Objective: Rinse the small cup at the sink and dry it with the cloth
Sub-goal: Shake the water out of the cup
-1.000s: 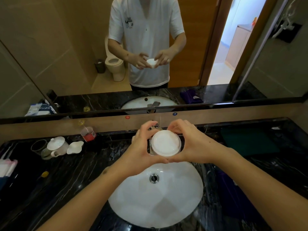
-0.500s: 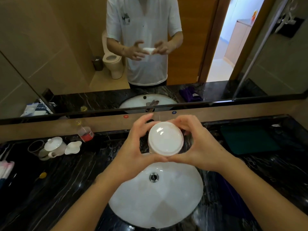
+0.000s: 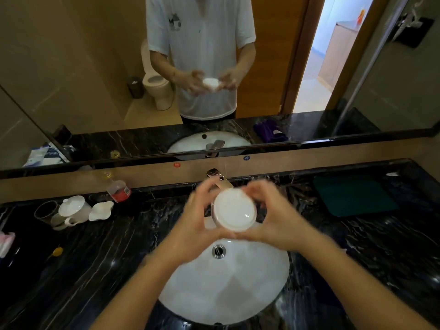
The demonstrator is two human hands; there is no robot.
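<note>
Both hands hold a small white cup (image 3: pixel 234 210) above the white oval sink (image 3: pixel 226 289), its mouth facing me. My left hand (image 3: pixel 197 217) cups its left side and my right hand (image 3: pixel 276 217) cups its right side, thumbs meeting under it. The chrome faucet (image 3: pixel 219 178) stands just behind the cup. A dark green cloth (image 3: pixel 354 195) lies flat on the black marble counter (image 3: pixel 95 258) to the right. A purple cloth lies at the counter's near right edge, mostly hidden by my right forearm and seen in the mirror reflection (image 3: pixel 270 132). Both hands are blurred.
On the left of the counter stand a glass (image 3: pixel 45 211), a white lidded teapot (image 3: pixel 73 210), a white dish (image 3: pixel 101 210) and a small bottle with a red label (image 3: pixel 117 190). A wide mirror (image 3: pixel 71 67) runs along the back wall.
The cup has tilted and shifted slightly right between my hands, which keep moving around it. The view has dropped a little.
</note>
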